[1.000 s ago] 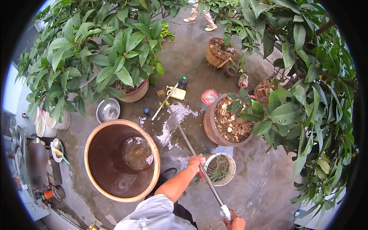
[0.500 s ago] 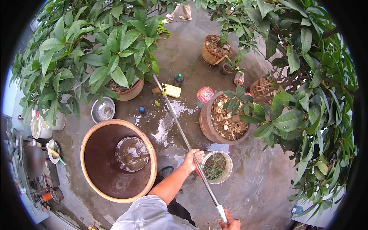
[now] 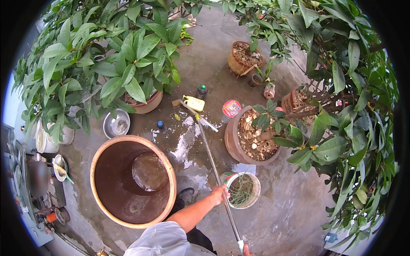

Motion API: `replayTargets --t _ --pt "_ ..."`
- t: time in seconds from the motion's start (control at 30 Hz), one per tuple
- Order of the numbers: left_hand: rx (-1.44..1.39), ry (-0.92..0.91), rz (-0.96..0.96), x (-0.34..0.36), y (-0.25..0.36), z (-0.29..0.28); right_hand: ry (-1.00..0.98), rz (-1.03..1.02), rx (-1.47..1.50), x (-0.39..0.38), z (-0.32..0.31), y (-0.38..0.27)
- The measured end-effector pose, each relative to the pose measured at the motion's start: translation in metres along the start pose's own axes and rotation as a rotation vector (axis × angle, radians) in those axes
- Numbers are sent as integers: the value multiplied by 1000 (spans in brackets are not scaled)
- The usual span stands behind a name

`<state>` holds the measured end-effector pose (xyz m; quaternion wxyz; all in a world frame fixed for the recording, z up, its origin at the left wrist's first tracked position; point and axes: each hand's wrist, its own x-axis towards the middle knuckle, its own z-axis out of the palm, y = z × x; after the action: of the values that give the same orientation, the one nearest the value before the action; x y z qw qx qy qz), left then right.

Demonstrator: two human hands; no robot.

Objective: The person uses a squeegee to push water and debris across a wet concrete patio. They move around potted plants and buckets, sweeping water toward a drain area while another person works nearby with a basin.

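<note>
Squeegee (image 3: 213, 164), reaching over the floor (image 3: 294, 205) ahead of you, between the brown vat (image 3: 92, 183) and the planter (image 3: 232, 141); wet patches (image 3: 183, 141) near it suggest the work is unfinished. Its pole points away from you and slightly left; its head (image 3: 208, 124) slants across. Your left hand's (image 3: 220, 194) grip encloses the pole; your right hand (image 3: 247, 251), cropped at the handle, cannot be judged.

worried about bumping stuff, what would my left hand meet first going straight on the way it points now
Likely the round white bucket of thin green stalks, just beyond your left hand, which grips the long silver metal pole; height is unclear, so the hand might pass above.
</note>
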<state>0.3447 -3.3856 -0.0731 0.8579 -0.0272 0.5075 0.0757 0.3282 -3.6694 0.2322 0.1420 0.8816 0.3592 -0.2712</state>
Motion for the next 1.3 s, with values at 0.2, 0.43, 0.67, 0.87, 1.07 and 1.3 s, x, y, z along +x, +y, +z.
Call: replayTargets --t 0.2,0.43,0.67,0.87,1.07,1.3 --pt "-157 -67 -71 19 -28 -3 -104 97 -110 6 12 15" --pt "-59 78 31 39 30 6 -109 84 34 49 5 -42" --pt "165 221 118 70 46 -3 -8 134 68 69 15 -66" --pt "260 322 160 79 48 -1 -18 136 156 75 17 -73" --pt "325 357 213 90 75 -1 80 79 196 88 34 -94" --pt "410 385 229 115 132 9 -50 179 363 128 10 -140"
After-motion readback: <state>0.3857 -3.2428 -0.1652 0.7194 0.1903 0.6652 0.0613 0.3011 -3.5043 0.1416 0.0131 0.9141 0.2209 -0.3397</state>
